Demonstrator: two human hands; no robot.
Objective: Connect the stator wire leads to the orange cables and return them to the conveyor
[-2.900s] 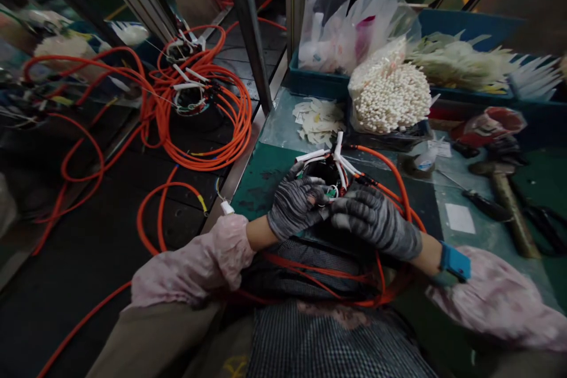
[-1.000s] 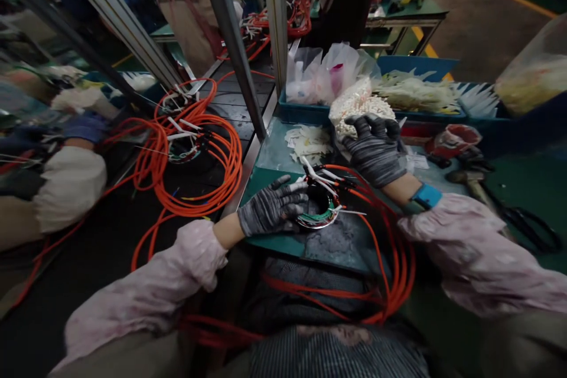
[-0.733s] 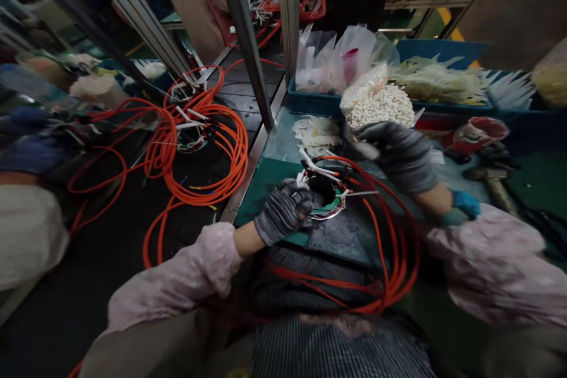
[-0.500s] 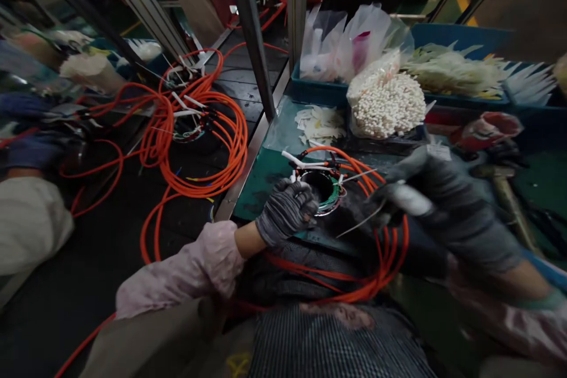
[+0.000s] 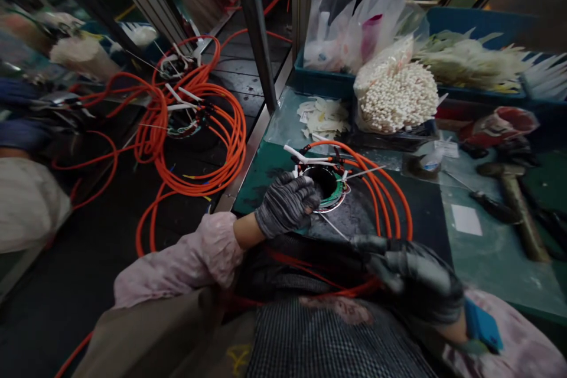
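While the left hand [image 5: 286, 207] bends its fingers over the left edge of the wound ring [image 5: 340, 194], the right hand [image 5: 411, 274] is lower and nearer to the body, and it is blurred. The ring stands on the desk [image 5: 261, 183], just in front of the person, with its dark opening turned upward. The left grip is narrow and holds the ring by its side; the right grip seems pinched on the end of a thin white strip [image 5: 334, 227], which goes up to the near rim. From the far side of the ring come white sleeves [image 5: 296, 153] and orange cables [image 5: 401, 195], and these cables curve to the right and down. Behind the ring there are flat pale pieces [image 5: 323, 118] and a bag of white sticks [image 5: 396, 97]. A hammer [image 5: 525, 215] lies on the right, beside a screwdriver [image 5: 494, 207]
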